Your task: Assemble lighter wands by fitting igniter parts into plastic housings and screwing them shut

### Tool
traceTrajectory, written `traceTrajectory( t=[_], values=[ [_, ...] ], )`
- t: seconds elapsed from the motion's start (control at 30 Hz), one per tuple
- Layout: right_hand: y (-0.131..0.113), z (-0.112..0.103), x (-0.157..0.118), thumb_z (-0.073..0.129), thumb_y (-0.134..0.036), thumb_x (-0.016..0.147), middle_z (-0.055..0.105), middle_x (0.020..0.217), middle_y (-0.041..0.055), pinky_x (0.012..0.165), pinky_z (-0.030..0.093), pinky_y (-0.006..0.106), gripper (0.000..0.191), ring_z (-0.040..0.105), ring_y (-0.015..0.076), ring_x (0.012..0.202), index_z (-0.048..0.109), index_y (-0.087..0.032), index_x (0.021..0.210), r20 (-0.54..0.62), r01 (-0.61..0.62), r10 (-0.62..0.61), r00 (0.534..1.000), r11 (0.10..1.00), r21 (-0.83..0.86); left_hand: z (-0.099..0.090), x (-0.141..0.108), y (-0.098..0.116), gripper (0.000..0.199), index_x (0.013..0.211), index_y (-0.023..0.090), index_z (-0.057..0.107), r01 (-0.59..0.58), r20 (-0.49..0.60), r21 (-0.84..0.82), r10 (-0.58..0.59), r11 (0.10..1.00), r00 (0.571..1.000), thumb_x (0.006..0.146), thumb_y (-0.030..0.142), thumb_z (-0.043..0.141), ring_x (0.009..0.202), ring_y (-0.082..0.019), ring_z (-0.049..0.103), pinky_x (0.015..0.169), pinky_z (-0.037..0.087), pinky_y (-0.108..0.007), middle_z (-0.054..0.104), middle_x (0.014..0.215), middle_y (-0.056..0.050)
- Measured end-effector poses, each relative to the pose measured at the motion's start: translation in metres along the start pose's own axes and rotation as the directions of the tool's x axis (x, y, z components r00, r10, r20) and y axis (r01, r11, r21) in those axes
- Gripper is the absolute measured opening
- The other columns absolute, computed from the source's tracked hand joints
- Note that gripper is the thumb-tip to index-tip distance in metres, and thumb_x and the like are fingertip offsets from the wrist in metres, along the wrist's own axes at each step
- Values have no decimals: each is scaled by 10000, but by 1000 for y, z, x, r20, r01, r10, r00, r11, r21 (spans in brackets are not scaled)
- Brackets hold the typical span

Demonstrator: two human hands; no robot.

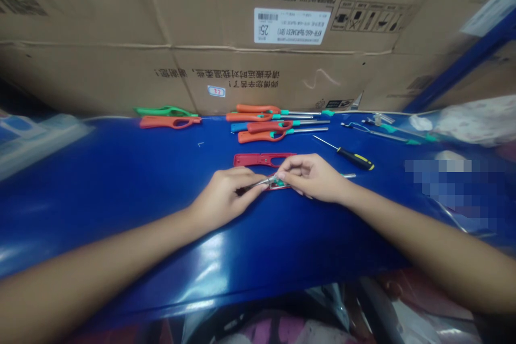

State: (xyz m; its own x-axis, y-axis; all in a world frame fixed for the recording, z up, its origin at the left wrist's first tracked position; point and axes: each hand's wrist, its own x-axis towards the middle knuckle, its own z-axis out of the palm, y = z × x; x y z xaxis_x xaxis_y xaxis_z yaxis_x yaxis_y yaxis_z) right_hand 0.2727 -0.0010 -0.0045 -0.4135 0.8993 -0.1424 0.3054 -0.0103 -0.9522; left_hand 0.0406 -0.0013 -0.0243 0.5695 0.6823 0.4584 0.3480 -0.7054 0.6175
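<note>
My left hand (226, 193) is closed around a slim dark part with a silvery tip (264, 181); its exact kind is unclear. My right hand (314, 177) pinches at that tip, and whatever lies between its fingertips is too small to make out. Beneath both hands lies an open red lighter shell (275, 188) with a green piece inside. A metal tube (349, 176) sticks out to the right of my right hand. Just beyond, a separate red shell half (253, 159) rests on the blue table, partly behind my right fingers.
Several long-necked lighters (262, 136) lie behind, near the cardboard box (226, 27). A black-and-yellow screwdriver (355, 158) is to the right. Orange and green shells (161, 121) lie at the back left. Loose tubes with green parts (391, 131) and plastic bags (475, 121) occupy the back right.
</note>
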Motion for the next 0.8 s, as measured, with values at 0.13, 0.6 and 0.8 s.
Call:
traceTrajectory(
  t=[0.13,0.6,0.8],
  values=[
    [0,3,1,726,-460,810,536,529,-57,415,334,180,333,446,53,435,622,-144,830,-34,24,-24,999,1000,20,-1,1,0,191,1083,179,779,13,14,-14,-12,1000,1000,956,225,643,777,-138,699,712,536,-240,774,920,-48],
    [1,-10,3,590,-395,915,555,590,-44,412,359,217,224,449,80,425,619,-174,936,-176,112,-144,974,978,-176,0,2,-1,163,1029,184,784,23,-43,27,-22,999,999,887,205,704,767,-152,679,713,531,-269,762,908,-50],
    [0,-26,-1,671,-340,905,655,1154,103,907,496,391,326,596,225,1036,659,-191,1195,165,483,-509,845,591,-646,-1,4,-2,126,947,197,775,62,-32,86,-59,994,998,838,189,712,810,-198,655,782,515,-345,763,863,-40]
  ],
)
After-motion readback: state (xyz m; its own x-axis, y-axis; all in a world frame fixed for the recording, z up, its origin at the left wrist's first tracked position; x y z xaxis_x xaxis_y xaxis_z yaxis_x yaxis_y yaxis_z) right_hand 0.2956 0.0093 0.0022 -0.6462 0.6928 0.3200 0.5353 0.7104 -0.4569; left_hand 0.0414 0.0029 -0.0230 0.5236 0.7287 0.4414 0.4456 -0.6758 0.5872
